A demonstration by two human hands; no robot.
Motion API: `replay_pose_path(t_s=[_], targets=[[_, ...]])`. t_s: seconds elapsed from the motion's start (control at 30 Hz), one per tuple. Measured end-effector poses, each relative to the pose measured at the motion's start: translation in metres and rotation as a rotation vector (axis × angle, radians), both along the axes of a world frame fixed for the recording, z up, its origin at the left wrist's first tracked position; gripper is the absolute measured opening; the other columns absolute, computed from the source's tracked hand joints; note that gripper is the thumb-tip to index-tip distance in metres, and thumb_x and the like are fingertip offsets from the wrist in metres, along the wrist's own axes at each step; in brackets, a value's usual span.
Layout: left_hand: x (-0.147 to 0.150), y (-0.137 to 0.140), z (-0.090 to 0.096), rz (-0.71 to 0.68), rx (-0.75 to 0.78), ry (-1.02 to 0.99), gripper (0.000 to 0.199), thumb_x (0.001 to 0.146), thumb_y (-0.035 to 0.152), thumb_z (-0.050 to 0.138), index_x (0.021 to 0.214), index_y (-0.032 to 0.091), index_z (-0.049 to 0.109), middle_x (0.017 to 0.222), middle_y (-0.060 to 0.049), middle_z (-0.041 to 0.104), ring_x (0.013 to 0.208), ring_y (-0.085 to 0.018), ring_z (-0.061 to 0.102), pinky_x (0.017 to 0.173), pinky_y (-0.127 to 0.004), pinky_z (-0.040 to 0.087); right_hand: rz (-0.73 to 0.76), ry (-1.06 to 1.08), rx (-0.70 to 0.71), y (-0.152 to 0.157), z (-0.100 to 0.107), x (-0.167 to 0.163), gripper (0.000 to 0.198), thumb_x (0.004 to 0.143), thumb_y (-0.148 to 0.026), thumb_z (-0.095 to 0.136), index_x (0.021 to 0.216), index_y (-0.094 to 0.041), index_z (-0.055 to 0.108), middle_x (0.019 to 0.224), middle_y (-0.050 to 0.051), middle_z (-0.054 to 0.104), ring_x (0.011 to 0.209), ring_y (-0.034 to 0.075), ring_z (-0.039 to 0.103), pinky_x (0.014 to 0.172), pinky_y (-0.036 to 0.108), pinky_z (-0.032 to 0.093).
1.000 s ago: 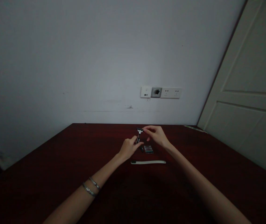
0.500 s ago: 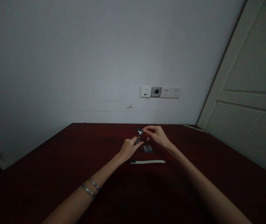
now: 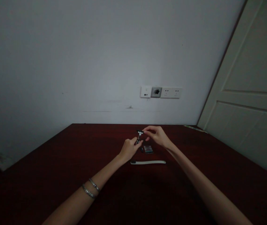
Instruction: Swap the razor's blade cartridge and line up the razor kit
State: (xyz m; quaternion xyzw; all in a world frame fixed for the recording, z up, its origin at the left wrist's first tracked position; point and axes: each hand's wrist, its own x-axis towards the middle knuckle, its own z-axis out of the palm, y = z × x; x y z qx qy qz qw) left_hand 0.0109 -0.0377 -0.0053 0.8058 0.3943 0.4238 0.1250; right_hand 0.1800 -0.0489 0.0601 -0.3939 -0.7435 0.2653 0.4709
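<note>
My left hand [image 3: 128,149] is closed around the handle of a razor [image 3: 139,134], which stands upright with its dark head at the top. At the right end of that head, my right hand [image 3: 156,135] pinches the edge between thumb and fingertips. Below the hands, a small clear package [image 3: 148,149] lies on the table, and a small dark piece [image 3: 141,149] rests just left of it. Nearer to me lies a long white strip-like handle [image 3: 148,162] with a dark left end; it looks like a toothbrush, though the bristles cannot be made out.
The dark red table [image 3: 82,147] reaches back to a pale wall with sockets [image 3: 171,92]. A panelled door [image 3: 250,93] stands at the right. Near the table's back right corner lies a thin patterned strip [image 3: 195,128].
Both hands keep their grip on the razor, which has shifted very slightly to the left. The things on the table lie as before.
</note>
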Motion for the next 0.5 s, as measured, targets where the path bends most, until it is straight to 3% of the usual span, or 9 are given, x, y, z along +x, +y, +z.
replay_pose_path(t_s=[0.33, 0.5], targets=[[-0.004, 0.006, 0.005, -0.016, -0.006, 0.028, 0.029, 0.082, 0.039, 0.051, 0.076, 0.013, 0.062, 0.061, -0.003, 0.061, 0.054, -0.012, 0.053, 0.054, -0.022, 0.037, -0.002, 0.026, -0.065, 0.006, -0.001, 0.004, 0.03, 0.073, -0.038, 0.06, 0.086, -0.013, 0.068, 0.08, 0.007, 0.069, 0.046, 0.011, 0.059, 0.045, 0.022, 0.046], [-0.009, 0.021, 0.001, -0.182, -0.241, -0.137, 0.031, 0.082, 0.04, 0.051, 0.094, 0.014, 0.061, 0.079, -0.006, 0.067, 0.068, -0.016, 0.062, 0.062, -0.026, 0.046, -0.104, 0.076, -0.068, 0.012, 0.0, 0.011, 0.034, 0.072, -0.041, 0.059, 0.09, -0.013, 0.068, 0.081, 0.007, 0.068, 0.058, 0.014, 0.059, 0.044, 0.023, 0.05]])
